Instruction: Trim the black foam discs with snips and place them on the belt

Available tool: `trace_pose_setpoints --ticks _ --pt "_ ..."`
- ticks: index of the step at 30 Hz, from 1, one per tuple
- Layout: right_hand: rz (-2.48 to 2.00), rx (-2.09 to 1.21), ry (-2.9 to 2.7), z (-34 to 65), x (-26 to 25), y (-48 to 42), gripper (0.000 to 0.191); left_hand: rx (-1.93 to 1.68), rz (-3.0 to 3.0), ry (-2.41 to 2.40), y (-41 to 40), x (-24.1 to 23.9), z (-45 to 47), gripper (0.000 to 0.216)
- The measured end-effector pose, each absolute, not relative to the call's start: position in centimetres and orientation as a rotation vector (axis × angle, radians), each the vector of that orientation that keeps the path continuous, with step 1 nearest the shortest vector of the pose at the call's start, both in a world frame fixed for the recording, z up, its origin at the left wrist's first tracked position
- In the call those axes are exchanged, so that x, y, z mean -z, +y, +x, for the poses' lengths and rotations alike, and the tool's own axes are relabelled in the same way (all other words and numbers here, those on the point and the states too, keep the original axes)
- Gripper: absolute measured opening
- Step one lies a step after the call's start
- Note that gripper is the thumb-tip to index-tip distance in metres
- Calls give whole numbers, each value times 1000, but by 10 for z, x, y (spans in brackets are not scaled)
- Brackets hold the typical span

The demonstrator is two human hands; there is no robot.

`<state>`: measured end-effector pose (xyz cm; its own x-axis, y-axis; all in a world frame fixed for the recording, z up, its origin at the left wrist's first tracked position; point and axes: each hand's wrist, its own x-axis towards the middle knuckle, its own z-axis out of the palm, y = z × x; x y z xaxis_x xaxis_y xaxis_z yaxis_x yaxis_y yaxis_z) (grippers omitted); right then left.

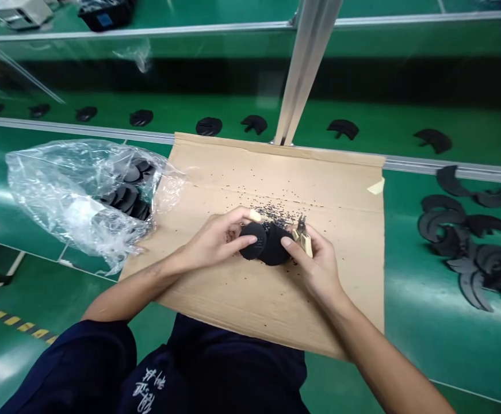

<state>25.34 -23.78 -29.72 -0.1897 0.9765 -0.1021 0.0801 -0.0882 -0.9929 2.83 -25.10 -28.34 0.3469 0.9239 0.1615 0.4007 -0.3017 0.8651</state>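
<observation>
My left hand (228,233) is closed on a round black plastic disc (253,241) with small raised marks, thumb on top. Beside it, overlapping or touching, is a second black plastic piece (275,248) with a curved edge. My right hand (317,259) has its thumb on that second piece. The same hand also holds nippers (303,237) with pale yellow handles, their jaws pointing away from me. A pale wrap covers a fingertip of my left hand. Many tiny black scraps (276,215) lie just beyond the pieces on a cardboard sheet (233,305).
A clear plastic bag (81,190) with several black discs (127,198) lies at left. Curved black pieces (466,230) are piled at right on the green table (409,276). More black parts stand in a row along the back ledge, near a metal post (306,63).
</observation>
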Motion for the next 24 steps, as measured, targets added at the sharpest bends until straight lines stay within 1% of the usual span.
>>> trace_pose_setpoints --ticks 2,4,7,10,15,20,24 --pt "-1221 -1432 -1337 254 296 -239 32 -957 1967 1154 -244 298 39 26" --pt "-1213 -1450 -1333 254 297 -239 31 -1061 2072 1177 -243 307 43 30" --pt "-1216 -1438 -1325 252 299 -240 31 -1200 2166 1210 -248 315 48 35" --pt "-1224 -1430 -1300 250 300 -242 28 -1268 2237 1205 -254 317 52 34" --pt "-1227 -1444 -1277 248 301 -245 22 -1261 2193 1242 -255 318 56 35" --pt "-1260 -1388 -1293 247 301 -247 23 -1282 2068 1235 -256 318 57 34" --pt "-1290 -1359 -1320 248 298 -249 25 -1183 1859 1253 -256 318 56 37"
